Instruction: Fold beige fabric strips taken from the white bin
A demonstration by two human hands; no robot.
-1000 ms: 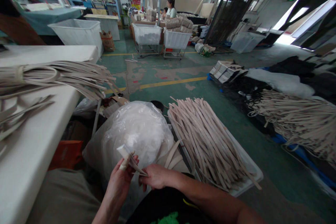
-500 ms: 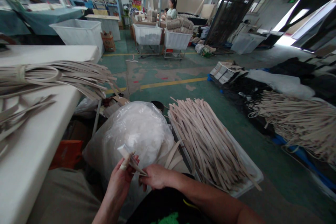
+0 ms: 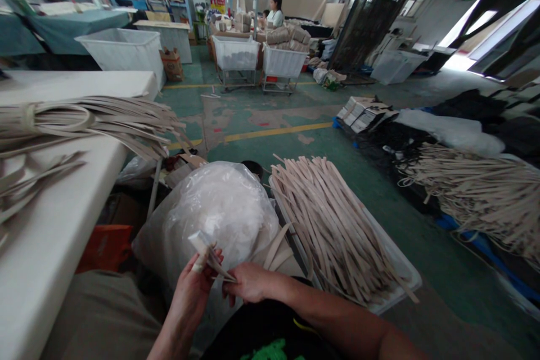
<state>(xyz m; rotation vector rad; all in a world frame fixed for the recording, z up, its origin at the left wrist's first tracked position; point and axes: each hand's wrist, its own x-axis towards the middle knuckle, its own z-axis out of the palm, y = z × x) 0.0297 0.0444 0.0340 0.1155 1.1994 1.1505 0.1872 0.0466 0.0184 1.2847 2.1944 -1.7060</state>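
Observation:
My left hand is closed on a pale beige strap, pinching it near an end that has a whitish, shiny piece on it. A light wrap shows around one finger of that hand. My right hand grips the strap lower down, fingers curled over it. Both hands are close together in front of a large clear plastic bag stuffed with white material. To the right, a white plastic tub holds a thick heap of long beige straps.
A white table on the left carries a tied bundle of straps. An orange bag lies beneath it. More straps are piled on a pallet at right. White carts and a person are farther back.
The hands and the strap stay nearly in the same position. The view has shifted very slightly.

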